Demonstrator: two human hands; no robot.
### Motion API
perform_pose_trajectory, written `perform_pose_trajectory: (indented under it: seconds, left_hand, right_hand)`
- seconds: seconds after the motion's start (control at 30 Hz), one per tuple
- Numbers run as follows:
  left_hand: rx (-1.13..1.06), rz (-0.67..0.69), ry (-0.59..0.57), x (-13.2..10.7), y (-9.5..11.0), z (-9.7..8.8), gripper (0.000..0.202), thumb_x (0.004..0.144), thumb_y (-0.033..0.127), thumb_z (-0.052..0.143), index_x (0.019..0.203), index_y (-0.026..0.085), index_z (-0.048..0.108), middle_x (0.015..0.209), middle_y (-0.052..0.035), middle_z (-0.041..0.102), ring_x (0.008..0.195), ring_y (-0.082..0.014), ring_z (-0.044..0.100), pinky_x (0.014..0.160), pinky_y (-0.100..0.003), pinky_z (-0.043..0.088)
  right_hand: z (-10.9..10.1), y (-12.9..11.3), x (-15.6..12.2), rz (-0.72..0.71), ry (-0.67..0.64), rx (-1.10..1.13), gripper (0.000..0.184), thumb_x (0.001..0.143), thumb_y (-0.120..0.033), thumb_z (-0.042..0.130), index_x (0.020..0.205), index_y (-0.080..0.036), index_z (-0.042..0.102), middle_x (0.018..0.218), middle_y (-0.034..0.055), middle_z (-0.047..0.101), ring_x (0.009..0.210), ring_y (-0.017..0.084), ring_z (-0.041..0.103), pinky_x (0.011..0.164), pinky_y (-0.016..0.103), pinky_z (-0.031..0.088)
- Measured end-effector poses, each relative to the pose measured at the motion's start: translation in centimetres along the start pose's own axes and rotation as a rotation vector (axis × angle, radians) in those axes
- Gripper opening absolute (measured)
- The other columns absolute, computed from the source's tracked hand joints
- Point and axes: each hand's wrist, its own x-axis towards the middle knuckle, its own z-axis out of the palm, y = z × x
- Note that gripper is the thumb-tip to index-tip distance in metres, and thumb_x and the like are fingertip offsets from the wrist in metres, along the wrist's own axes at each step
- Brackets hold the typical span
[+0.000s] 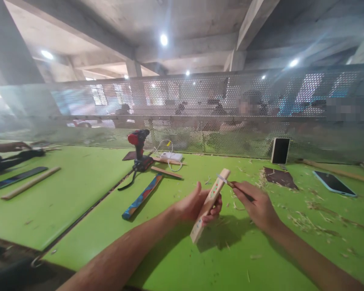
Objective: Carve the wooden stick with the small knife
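Observation:
My left hand (197, 205) is wrapped round a pale wooden stick (210, 204) with small red and green marks, holding it tilted above the green table (87, 190). My right hand (256, 204) grips a small carving knife (227, 182). Its blade rests against the upper end of the stick. Wood shavings (303, 220) lie scattered to the right of my hands.
A red cordless drill (139, 150) stands at the back centre, a painted multicoloured stick (142, 197) lying in front of it. A phone (334, 182) lies at right, another (280, 150) leans on the perforated metal screen (200, 105). Another person's arm (9, 146) and loose sticks (30, 182) are at left.

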Motion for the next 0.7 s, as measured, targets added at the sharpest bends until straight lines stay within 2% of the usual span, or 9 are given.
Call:
perform_pose_trajectory:
  seconds: [0.07,0.13,0.23,0.3,0.37,0.47,0.53,0.63,0.7]
  left_hand:
    - [-0.004,-0.006,-0.005,0.1,-0.1,0.1,0.086,0.070,0.097,0.055,0.101,0.017,0.057,0.076,-0.0001,0.053,0.049,-0.0088,0.046,0.044,-0.025,0.039]
    - [-0.005,-0.009,0.053,0.2,-0.2,0.3,0.074,0.075,0.085,0.067,0.103,0.017,0.057,0.080,-0.0012,0.056,0.054,-0.0103,0.051,0.050,-0.026,0.044]
    - [0.040,-0.018,0.240,0.4,-0.6,0.5,0.048,0.079,0.046,0.085,0.106,0.019,0.056,0.080,0.0010,0.057,0.058,-0.0105,0.055,0.056,-0.026,0.048]
    - [0.092,-0.030,0.348,0.6,-0.9,0.5,0.045,0.074,0.028,0.085,0.106,0.020,0.055,0.076,0.0030,0.056,0.057,-0.0106,0.055,0.056,-0.026,0.049]
    - [0.142,-0.021,0.418,0.7,-1.2,0.6,0.043,0.074,0.024,0.083,0.107,0.020,0.055,0.075,0.0032,0.056,0.058,-0.0114,0.055,0.055,-0.027,0.049]
    - [0.218,0.014,0.521,0.8,-1.2,1.1,0.042,0.076,0.023,0.080,0.110,0.019,0.056,0.077,0.0020,0.059,0.061,-0.0130,0.056,0.059,-0.029,0.051]
    - [0.254,0.046,0.600,0.8,-1.0,1.4,0.038,0.076,0.024,0.080,0.106,0.018,0.057,0.077,0.0011,0.060,0.063,-0.0138,0.057,0.063,-0.031,0.053]
    - [0.264,0.099,0.669,0.9,-0.8,1.8,0.032,0.078,0.030,0.080,0.097,0.018,0.057,0.075,0.0000,0.060,0.065,-0.0145,0.058,0.065,-0.032,0.052]
    - [0.273,0.100,0.671,1.0,-0.8,1.8,0.032,0.081,0.037,0.079,0.095,0.018,0.057,0.072,0.0001,0.060,0.062,-0.0141,0.057,0.063,-0.031,0.051]
  right_hand:
    - [0.2,-0.3,-0.1,-0.052,-0.013,-0.007,0.026,0.103,-0.036,0.060,0.118,-0.025,0.078,0.099,0.0072,0.080,0.084,0.021,0.075,0.070,0.033,0.063]
    - [0.2,-0.3,-0.1,-0.076,-0.021,-0.017,0.026,0.104,-0.033,0.058,0.119,-0.024,0.078,0.098,0.0075,0.080,0.083,0.021,0.075,0.070,0.033,0.062]
    - [0.3,0.3,-0.1,-0.045,-0.031,-0.029,0.027,0.104,-0.033,0.058,0.115,-0.021,0.079,0.098,0.0089,0.080,0.084,0.023,0.075,0.072,0.036,0.063]
    - [0.3,0.8,-0.1,0.000,-0.056,-0.028,0.028,0.103,-0.035,0.057,0.112,-0.020,0.080,0.099,0.0101,0.080,0.086,0.025,0.076,0.076,0.040,0.064]
    - [0.4,1.1,-0.2,0.054,-0.104,-0.023,0.032,0.103,-0.039,0.056,0.111,-0.020,0.080,0.100,0.0110,0.080,0.087,0.026,0.076,0.079,0.043,0.063]
    - [0.7,1.0,-0.6,0.137,-0.203,-0.007,0.039,0.104,-0.048,0.054,0.113,-0.020,0.081,0.096,0.0110,0.080,0.081,0.026,0.075,0.072,0.042,0.063]
    - [0.9,0.9,-0.8,0.164,-0.262,-0.005,0.044,0.104,-0.052,0.052,0.114,-0.020,0.080,0.096,0.0110,0.080,0.080,0.026,0.074,0.071,0.042,0.062]
    - [1.1,1.0,-0.9,0.133,-0.283,-0.037,0.046,0.105,-0.053,0.050,0.115,-0.019,0.080,0.102,0.0123,0.080,0.087,0.028,0.075,0.077,0.044,0.062]
    - [1.0,1.2,-0.9,0.095,-0.276,-0.077,0.046,0.106,-0.051,0.048,0.117,-0.018,0.080,0.102,0.0130,0.080,0.087,0.029,0.075,0.077,0.044,0.062]
